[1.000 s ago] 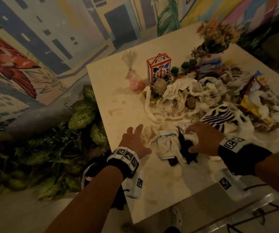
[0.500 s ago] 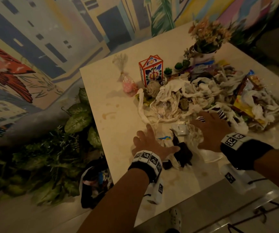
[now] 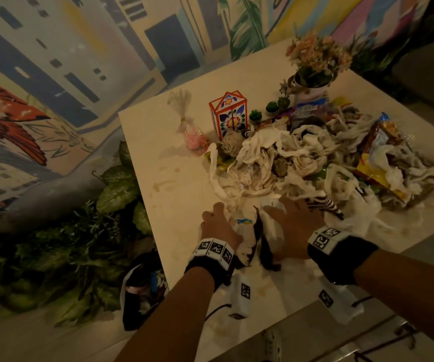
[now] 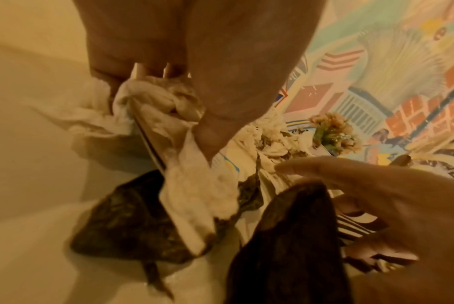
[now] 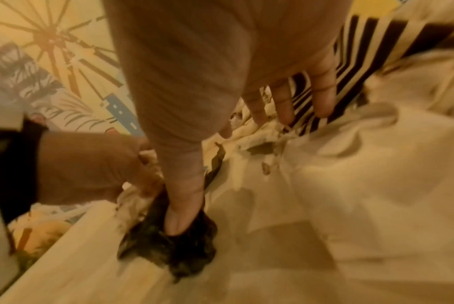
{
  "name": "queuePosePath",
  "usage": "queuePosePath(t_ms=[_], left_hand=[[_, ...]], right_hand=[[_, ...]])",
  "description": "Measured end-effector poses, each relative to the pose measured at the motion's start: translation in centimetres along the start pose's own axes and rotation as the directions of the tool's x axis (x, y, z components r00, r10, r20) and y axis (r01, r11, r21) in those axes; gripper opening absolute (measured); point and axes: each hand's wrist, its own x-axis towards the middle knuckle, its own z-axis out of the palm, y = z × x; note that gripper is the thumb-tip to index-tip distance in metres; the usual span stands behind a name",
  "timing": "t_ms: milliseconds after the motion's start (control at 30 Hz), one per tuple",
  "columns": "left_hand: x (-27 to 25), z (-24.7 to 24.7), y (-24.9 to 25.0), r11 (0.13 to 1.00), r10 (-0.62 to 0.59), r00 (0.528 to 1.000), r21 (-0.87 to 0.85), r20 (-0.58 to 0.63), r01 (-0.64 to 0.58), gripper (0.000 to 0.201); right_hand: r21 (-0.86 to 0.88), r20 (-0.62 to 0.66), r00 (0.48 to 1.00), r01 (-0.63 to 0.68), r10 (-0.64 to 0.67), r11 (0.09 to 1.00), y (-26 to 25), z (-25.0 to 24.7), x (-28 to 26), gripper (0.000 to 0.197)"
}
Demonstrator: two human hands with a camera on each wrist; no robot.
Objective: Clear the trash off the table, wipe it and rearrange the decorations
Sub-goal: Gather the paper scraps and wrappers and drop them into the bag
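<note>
A heap of crumpled white tissues (image 3: 276,163) and snack wrappers (image 3: 378,152) covers the white table (image 3: 174,194). My left hand (image 3: 218,223) grips a crumpled tissue (image 4: 194,195) at the near edge of the heap, fingers curled round it. My right hand (image 3: 294,223) lies beside it with straight, spread fingers (image 5: 282,102) on zebra-striped paper (image 3: 323,205); its thumb presses a dark crumpled wrapper (image 5: 178,253). Behind the heap stand a patterned box (image 3: 229,114), a flower pot (image 3: 312,71), small cacti (image 3: 255,116) and a pink candy bag (image 3: 193,137).
A dark trash bag (image 3: 142,288) stands open on the floor at the table's left near corner. Leafy plants (image 3: 80,244) fill the floor to the left. A painted wall (image 3: 80,74) runs behind. Stains (image 3: 163,184) mark the table's left side.
My left hand has moved right onto the tissue and curled round it. My right hand has flattened, shifted toward the left one, and set its thumb on the dark wrapper.
</note>
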Motion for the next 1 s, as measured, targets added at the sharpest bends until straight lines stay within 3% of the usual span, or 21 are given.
queuePosePath(t_ms=[167,267,333,467,600,700,733,800,900,1000], left_hand=[[0.2,0.1,-0.4,0.995,-0.022,1.000,-0.093,-0.019,0.021,0.093],[0.2,0.3,-0.4,0.990,-0.013,0.999,-0.141,-0.029,0.008,0.085],[0.2,0.3,-0.4,0.986,-0.003,1.000,-0.166,0.004,0.004,0.077],[-0.1,-0.2,-0.1,0.976,0.020,0.999,-0.216,0.035,-0.012,0.067],[-0.5,-0.4,-0.5,0.956,0.040,0.999,-0.289,-0.003,-0.039,0.045],[-0.3,-0.6,-1.3,0.949,0.049,0.998,-0.311,-0.043,-0.060,0.031],[-0.2,-0.8,-1.5,0.949,0.052,0.997,-0.308,-0.052,-0.066,0.031],[0.2,-1.0,-2.0,0.950,0.056,0.996,-0.304,-0.064,-0.072,0.034],[0.4,-0.9,-2.5,0.957,0.068,0.995,-0.277,-0.075,-0.087,0.036],[0.4,-0.7,-2.7,0.960,0.100,0.991,-0.255,-0.084,-0.118,0.037]], right_hand=[[-0.004,0.011,0.999,-0.038,0.038,0.999,-0.4,0.7,2.7,0.126],[0.045,0.035,0.998,-0.058,0.057,0.997,0.1,0.5,3.9,0.120],[0.071,0.029,0.998,-0.059,0.057,0.996,0.2,0.0,4.4,0.108],[0.063,0.005,0.999,-0.050,0.050,0.997,0.4,-0.7,5.3,0.060],[-0.013,-0.021,0.999,-0.034,0.034,0.999,1.2,-1.5,5.6,0.042],[0.045,-0.132,0.991,0.027,-0.021,0.999,1.3,-2.0,5.5,0.020],[0.070,-0.179,0.983,0.054,-0.040,0.996,1.1,-2.1,5.5,0.019],[0.085,-0.235,0.968,0.112,-0.089,0.990,0.4,-2.7,5.8,0.041],[-0.072,-0.209,0.955,0.201,-0.212,0.977,-1.5,-4.3,6.6,0.082],[-0.148,-0.136,0.963,0.213,-0.233,0.966,-3.0,-5.3,9.1,0.097]])
